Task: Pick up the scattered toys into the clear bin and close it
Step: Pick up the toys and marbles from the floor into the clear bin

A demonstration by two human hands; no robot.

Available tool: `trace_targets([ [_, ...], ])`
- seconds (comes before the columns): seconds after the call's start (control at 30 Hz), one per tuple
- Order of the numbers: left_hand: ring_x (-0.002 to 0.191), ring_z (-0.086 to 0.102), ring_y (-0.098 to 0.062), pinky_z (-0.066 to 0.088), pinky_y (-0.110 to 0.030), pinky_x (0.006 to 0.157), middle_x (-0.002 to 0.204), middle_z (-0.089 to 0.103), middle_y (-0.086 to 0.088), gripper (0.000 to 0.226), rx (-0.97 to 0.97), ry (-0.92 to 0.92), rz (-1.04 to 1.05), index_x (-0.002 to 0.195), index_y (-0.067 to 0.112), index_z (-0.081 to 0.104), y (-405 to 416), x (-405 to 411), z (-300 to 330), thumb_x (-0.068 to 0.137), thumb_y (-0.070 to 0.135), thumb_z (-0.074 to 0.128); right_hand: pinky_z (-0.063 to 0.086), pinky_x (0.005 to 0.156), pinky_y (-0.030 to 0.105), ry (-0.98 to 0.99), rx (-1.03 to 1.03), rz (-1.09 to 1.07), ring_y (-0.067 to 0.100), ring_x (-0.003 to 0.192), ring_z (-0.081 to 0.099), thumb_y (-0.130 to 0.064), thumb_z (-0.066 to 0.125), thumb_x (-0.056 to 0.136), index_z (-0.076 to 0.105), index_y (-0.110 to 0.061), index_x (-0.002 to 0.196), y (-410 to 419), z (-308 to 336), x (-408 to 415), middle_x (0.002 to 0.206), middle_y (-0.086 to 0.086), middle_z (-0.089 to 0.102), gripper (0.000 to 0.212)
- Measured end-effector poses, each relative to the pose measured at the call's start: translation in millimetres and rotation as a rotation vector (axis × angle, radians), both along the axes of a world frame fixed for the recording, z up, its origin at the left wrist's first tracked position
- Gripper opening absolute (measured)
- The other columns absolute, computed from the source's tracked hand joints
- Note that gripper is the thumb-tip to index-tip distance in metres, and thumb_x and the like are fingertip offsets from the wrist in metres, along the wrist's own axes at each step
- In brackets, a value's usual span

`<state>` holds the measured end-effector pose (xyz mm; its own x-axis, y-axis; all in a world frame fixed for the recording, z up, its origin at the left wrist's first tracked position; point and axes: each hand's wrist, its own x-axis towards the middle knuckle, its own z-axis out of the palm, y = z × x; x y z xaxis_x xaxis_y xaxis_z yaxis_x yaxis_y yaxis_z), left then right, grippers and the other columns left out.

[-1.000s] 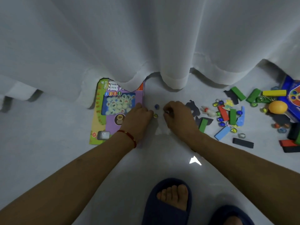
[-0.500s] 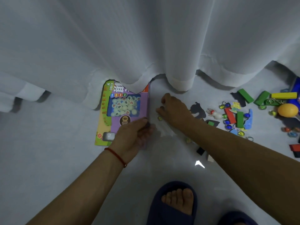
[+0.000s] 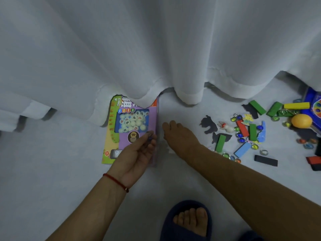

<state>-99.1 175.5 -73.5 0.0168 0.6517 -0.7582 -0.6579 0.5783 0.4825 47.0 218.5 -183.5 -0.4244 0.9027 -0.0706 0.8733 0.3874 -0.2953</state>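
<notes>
My left hand (image 3: 137, 153) hovers palm-up over the lower edge of a purple and green game box (image 3: 121, 129), pinching a small dark marble (image 3: 149, 137) at its fingertips. My right hand (image 3: 178, 134) rests knuckles-up on the floor beside the box. Its fingertips curl down over the spot where a yellow marble lay, and the marble is hidden under them. Scattered toys lie to the right: a green block (image 3: 220, 142), a blue block (image 3: 243, 149), a red block (image 3: 242, 128), glass marbles (image 3: 229, 156) and an orange egg (image 3: 301, 120). No clear bin is in view.
A white curtain (image 3: 156, 49) hangs to the floor and drapes over the top of the game box. My foot in a dark slipper (image 3: 189, 221) stands near the bottom edge. A black block (image 3: 265, 160) and a blue board (image 3: 316, 108) lie far right.
My left hand pulled back from the floor and turned palm-up with a marble. My right hand reached forward over the yellow marble. Both loose marbles are gone from the floor.
</notes>
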Motion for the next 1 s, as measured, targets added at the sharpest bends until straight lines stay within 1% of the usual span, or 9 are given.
trace_targets([
  [0.07,0.071,0.065,-0.011,0.055,-0.017,0.058,0.093,0.067,-0.010,0.027,0.020,-0.021,-0.032,0.115,0.001,0.062,-2,3,3,0.090,0.012,0.058,0.030,0.049,0.030,-0.035,-0.069,-0.011,0.027,0.063,0.061,-0.015,0.084,0.074,0.059,-0.003,0.108,0,4,4,0.085,0.013,0.061,0.043],
  [0.13,0.069,0.065,-0.011,0.056,-0.017,0.059,0.090,0.068,-0.009,0.023,0.038,0.046,-0.076,0.112,0.001,0.064,-6,9,5,0.092,0.010,0.056,0.035,0.061,0.032,-0.003,-0.157,-0.003,0.031,0.084,0.065,-0.016,0.057,0.099,0.049,-0.001,0.120,-1,13,17,0.102,0.016,0.062,0.028],
  [0.23,0.068,0.065,-0.012,0.056,-0.017,0.061,0.088,0.068,-0.010,0.017,0.127,0.182,-0.111,0.108,0.003,0.065,-11,25,13,0.095,0.009,0.056,0.041,0.071,0.035,0.257,-0.367,-0.211,0.035,0.098,0.062,-0.008,0.045,0.102,0.053,0.000,0.115,-14,40,49,0.107,0.019,0.060,0.017],
  [0.33,0.072,0.065,-0.013,0.056,-0.018,0.062,0.087,0.069,-0.009,0.017,0.174,0.210,-0.140,0.106,0.004,0.067,-23,53,32,0.096,0.011,0.056,0.043,0.062,0.034,0.717,-0.665,-0.553,0.027,0.070,0.058,-0.009,0.043,0.102,0.060,-0.005,0.093,-41,94,89,0.082,0.013,0.055,0.019],
  [0.47,0.069,0.061,-0.015,0.053,-0.022,0.063,0.082,0.063,-0.010,0.015,0.185,0.106,-0.355,0.101,0.001,0.066,-54,112,71,0.096,0.009,0.055,0.012,0.035,0.020,1.462,-1.028,-0.964,0.010,0.045,0.014,-0.030,0.040,0.103,0.048,-0.019,0.071,-79,188,136,0.057,-0.004,0.022,0.034],
  [0.6,0.069,0.059,-0.015,0.050,-0.022,0.062,0.085,0.060,-0.011,0.025,0.319,-0.044,-0.619,0.113,-0.004,0.062,-72,161,126,0.096,0.013,0.055,0.004,0.035,0.017,1.840,-0.892,-1.000,0.011,0.034,0.010,-0.028,0.044,0.092,0.045,-0.021,0.063,-134,258,182,0.046,-0.005,0.015,0.030],
  [0.77,0.066,0.065,-0.017,0.054,-0.021,0.059,0.086,0.064,-0.014,0.023,0.414,-0.128,-1.020,0.114,-0.008,0.061,-95,232,201,0.095,0.005,0.056,0.013,0.026,0.021,2.335,-0.642,-0.865,0.010,0.036,0.012,-0.031,0.038,0.095,0.041,-0.022,0.059,-249,296,255,0.040,-0.005,0.023,0.037],
  [0.9,0.074,0.070,-0.026,0.061,-0.028,0.067,0.094,0.064,-0.020,0.015,0.392,-0.067,-1.306,0.105,-0.010,0.061,-134,295,239,0.095,0.001,0.056,0.024,0.023,0.015,2.293,-0.351,-1.221,0.006,0.040,0.029,-0.016,0.040,0.087,0.041,-0.019,0.066,-334,311,306,0.054,-0.006,0.026,0.021],
  [1.0,0.102,0.068,-0.032,0.058,-0.034,0.087,0.117,0.060,-0.021,0.024,0.362,-0.022,-1.441,0.117,-0.012,0.055,-159,326,253,0.097,-0.001,0.050,0.060,0.057,0.028,2.130,-0.157,-1.560,0.020,0.069,0.056,-0.010,0.037,0.095,0.055,-0.004,0.085,-367,307,333,0.078,0.010,0.051,0.021],
])
